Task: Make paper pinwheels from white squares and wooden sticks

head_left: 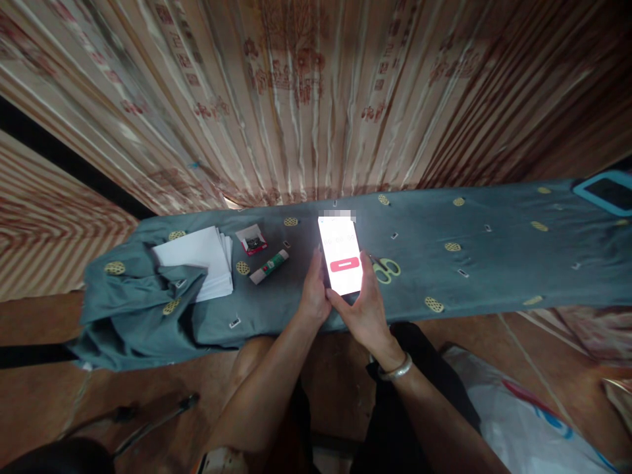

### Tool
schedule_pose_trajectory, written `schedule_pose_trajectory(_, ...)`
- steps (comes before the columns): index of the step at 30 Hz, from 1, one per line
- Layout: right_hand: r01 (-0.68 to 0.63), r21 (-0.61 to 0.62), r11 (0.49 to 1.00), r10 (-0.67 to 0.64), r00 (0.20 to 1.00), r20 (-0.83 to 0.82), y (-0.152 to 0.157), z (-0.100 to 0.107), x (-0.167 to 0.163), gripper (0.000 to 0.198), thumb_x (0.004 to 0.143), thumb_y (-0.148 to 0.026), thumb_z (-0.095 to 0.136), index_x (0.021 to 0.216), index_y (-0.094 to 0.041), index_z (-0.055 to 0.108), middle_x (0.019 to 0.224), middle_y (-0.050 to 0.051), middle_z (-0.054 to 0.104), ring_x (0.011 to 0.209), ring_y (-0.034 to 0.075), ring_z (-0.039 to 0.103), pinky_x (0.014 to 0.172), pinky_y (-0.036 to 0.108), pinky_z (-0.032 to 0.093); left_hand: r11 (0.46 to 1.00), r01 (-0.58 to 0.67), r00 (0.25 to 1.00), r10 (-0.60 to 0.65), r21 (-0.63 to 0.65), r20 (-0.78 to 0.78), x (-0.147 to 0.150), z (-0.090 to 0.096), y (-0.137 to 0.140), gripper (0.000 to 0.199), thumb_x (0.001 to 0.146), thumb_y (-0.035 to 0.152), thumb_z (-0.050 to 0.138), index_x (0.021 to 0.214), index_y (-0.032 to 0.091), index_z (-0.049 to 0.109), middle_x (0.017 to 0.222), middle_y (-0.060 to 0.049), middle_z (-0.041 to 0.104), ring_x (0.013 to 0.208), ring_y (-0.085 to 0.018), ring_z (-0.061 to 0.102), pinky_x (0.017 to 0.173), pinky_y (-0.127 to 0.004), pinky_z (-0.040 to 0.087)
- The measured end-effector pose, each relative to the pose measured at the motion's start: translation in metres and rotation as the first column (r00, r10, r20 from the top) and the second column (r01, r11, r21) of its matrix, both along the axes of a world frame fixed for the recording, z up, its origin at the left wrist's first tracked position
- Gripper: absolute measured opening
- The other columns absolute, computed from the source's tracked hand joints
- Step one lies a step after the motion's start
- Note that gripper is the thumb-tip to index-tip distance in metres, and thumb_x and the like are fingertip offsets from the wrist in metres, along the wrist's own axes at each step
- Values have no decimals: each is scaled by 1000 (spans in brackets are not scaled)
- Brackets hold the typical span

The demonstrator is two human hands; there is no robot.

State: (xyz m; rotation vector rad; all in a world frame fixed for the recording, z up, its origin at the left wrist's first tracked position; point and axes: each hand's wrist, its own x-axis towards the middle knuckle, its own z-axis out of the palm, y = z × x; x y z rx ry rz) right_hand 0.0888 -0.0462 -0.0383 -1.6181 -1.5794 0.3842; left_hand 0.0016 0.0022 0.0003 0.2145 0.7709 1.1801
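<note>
A smartphone (342, 253) with a bright white screen and a red bar is held upright over the table, roughly at its middle. My left hand (315, 293) grips its left edge, and my right hand (364, 306) wraps round the right edge and lower corner. Just right of the phone lie scissors (388, 270) with yellow-green handles, their blades mostly hidden behind my right hand. To the left are a glue stick (269, 266) with a green label and a small open red-and-white box (252, 241) with dark contents.
A stack of white paper (212, 276) lies at the left, partly under a fold of the grey-green tablecloth (503, 257). At the far right end sits a blue-framed object (609, 193). Patterned curtains (306, 118) hang behind the table. A white plastic bag (518, 415) is at lower right.
</note>
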Motion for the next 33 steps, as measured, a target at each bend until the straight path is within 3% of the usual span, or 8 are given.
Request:
schedule_pose_trajectory(6, 8, -7, 1000, -8, 1000, -17, 1, 1, 0, 93, 82, -58, 61, 153, -15, 21, 153, 21, 38, 144, 35, 34, 115, 59, 32, 1000, 9, 1000, -9, 6, -10, 0, 1, 1, 49, 96, 50, 44, 118, 13, 67, 120, -12, 72, 119, -31, 64, 105, -44, 48)
schedule_pose_trajectory(17, 23, -28, 999, -25, 998, -53, 4, 2, 5, 101, 79, -60, 65, 154, -11, 18, 156, 23, 33, 146, 34, 32, 116, 58, 30, 1000, 15, 1000, -15, 19, -2, 3, 5, 5, 47, 100, 46, 37, 120, 15, 66, 125, -12, 70, 117, -30, 65, 103, -43, 50)
schedule_pose_trajectory(23, 40, -39, 998, -43, 997, -63, 6, 2, 9, 103, 76, -55, 69, 153, -10, 20, 156, 23, 34, 146, 34, 32, 116, 56, 31, 996, 33, 999, -32, 80, -10, 9, 4, 5, 42, 94, 49, 48, 113, 17, 68, 122, -11, 71, 121, -29, 63, 105, -42, 48)
schedule_pose_trajectory(29, 100, -142, 985, -120, 983, -140, 8, 7, 15, 102, 73, -46, 70, 152, -4, 21, 151, 27, 41, 139, 36, 43, 111, 54, 39, 995, 32, 999, -31, 96, -18, 19, 1, 4, 35, 95, 43, 48, 106, 17, 70, 114, -9, 74, 116, -28, 65, 104, -42, 48)
schedule_pose_trajectory(33, 124, -117, 985, -144, 972, -183, 8, 10, 22, 100, 71, -44, 70, 152, -7, 24, 151, 25, 42, 137, 35, 46, 110, 52, 41, 985, 38, 999, -31, 171, -39, 26, -4, 3, 31, 93, 40, 54, 108, 18, 69, 121, -9, 71, 120, -26, 63, 105, -40, 47)
